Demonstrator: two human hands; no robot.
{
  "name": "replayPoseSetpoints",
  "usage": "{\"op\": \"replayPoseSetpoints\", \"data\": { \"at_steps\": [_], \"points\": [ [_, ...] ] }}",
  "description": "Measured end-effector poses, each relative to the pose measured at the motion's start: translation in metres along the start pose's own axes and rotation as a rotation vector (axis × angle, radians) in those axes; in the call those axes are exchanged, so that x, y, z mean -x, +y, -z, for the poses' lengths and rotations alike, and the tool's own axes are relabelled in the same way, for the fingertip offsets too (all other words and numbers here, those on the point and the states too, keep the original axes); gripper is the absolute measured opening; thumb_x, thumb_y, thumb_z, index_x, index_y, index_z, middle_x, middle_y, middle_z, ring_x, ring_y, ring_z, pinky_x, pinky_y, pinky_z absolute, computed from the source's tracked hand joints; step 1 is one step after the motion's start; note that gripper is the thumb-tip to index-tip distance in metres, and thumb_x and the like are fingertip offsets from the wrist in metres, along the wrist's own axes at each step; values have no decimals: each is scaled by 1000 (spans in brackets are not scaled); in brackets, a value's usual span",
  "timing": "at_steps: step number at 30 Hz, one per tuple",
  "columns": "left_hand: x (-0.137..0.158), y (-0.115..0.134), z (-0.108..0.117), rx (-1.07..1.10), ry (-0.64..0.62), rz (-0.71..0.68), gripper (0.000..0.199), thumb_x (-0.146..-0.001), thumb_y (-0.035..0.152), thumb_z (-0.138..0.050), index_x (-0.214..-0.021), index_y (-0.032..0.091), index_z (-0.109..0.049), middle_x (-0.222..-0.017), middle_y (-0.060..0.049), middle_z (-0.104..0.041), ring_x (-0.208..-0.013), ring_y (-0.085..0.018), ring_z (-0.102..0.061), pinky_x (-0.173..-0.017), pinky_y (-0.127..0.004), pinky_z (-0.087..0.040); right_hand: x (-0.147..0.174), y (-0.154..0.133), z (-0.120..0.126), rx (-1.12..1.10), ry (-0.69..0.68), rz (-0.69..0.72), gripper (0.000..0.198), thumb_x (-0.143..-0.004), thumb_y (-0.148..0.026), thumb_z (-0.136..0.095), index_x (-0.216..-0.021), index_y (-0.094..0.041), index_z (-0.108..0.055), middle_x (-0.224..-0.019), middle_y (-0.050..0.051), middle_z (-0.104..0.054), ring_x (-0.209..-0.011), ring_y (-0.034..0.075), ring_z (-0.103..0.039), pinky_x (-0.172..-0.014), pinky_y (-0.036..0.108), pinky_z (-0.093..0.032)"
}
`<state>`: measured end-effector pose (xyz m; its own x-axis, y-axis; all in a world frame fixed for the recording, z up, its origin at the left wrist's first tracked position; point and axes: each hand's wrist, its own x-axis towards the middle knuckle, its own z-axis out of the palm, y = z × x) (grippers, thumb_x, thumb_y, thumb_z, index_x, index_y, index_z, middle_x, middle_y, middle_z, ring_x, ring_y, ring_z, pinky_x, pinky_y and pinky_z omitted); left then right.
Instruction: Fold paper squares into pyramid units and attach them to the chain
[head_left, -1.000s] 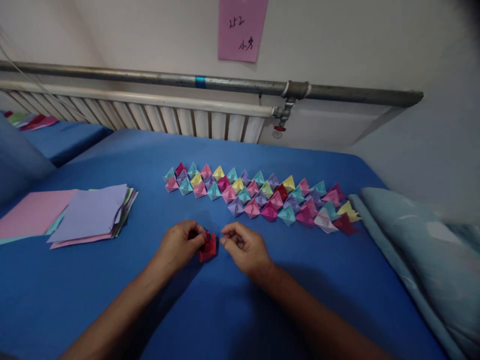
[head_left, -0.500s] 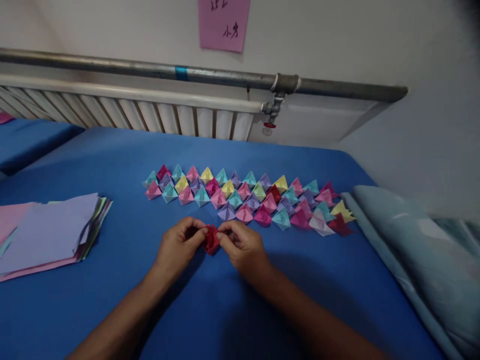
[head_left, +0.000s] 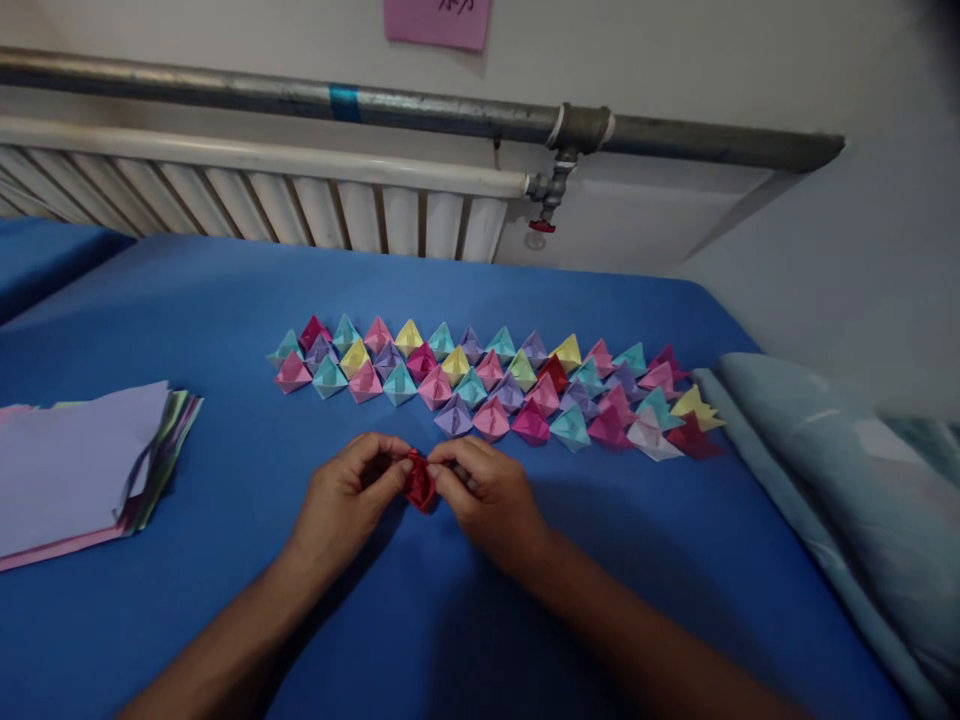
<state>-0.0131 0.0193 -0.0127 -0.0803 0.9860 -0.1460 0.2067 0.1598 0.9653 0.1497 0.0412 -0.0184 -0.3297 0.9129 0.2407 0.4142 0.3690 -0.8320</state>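
Note:
Between my two hands is a small red folded-paper boat (head_left: 421,486), low over the blue surface. My left hand (head_left: 352,492) pinches its left side between thumb and forefinger. On the other side my right hand (head_left: 484,490) is closed on the boat's right edge with thumb and fingertips. Parts of the red paper are hidden behind the fingertips. Just beyond my hands, rows of folded paper boats in pink, teal, purple, yellow and red stand close together; a purple boat (head_left: 454,416) and a pink boat (head_left: 491,418) are nearest.
At the left lies a stack of coloured paper sheets (head_left: 75,465), a purple one on top. A pale teal pillow or folded bedding (head_left: 847,480) borders the blue surface (head_left: 225,600) at the right. Behind are a white radiator (head_left: 315,210), a metal pipe (head_left: 442,112) and a red-handled valve (head_left: 541,226).
The camera view has tilted down slightly, so the wall and pipe sit higher. Both hands keep their pinch on the red paper boat, whose sides look drawn a little closer together.

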Motion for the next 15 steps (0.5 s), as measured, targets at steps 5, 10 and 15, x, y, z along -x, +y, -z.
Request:
{"op": "replayPoseSetpoints", "data": {
  "at_steps": [5, 10, 15],
  "points": [
    [0, -1, 0, -18, -11, -19, 18, -74, 35, -63, -82, 19, -66, -77, -3, -69, -71, -17, -65, -67, -30, -52, -1, 0, -1, 14, 11, 6, 13, -81, -12, -55, -76, -21, -63, -74, -1, -63, -68, 11, -57, -67, 22, -43],
    [1, 1, 0, -31, -17, -29, 16, -75, 33, -62, -82, 19, -67, -76, -3, -69, -68, -17, -64, -66, -30, -51, -2, 0, -2, 12, 5, -11, 13, -81, -12, -56, -74, -21, -63, -72, -2, -63, -66, 11, -56, -66, 23, -42],
    [1, 0, 0, -38, -17, -23, 17, -75, 34, -62, -83, 20, -67, -76, -2, -69, -69, -16, -64, -68, -29, -51, -2, 0, -3, 14, -6, -27, 13, -81, -13, -55, -73, -21, -62, -71, -2, -63, -67, 12, -57, -65, 23, -42]
  ]
}}
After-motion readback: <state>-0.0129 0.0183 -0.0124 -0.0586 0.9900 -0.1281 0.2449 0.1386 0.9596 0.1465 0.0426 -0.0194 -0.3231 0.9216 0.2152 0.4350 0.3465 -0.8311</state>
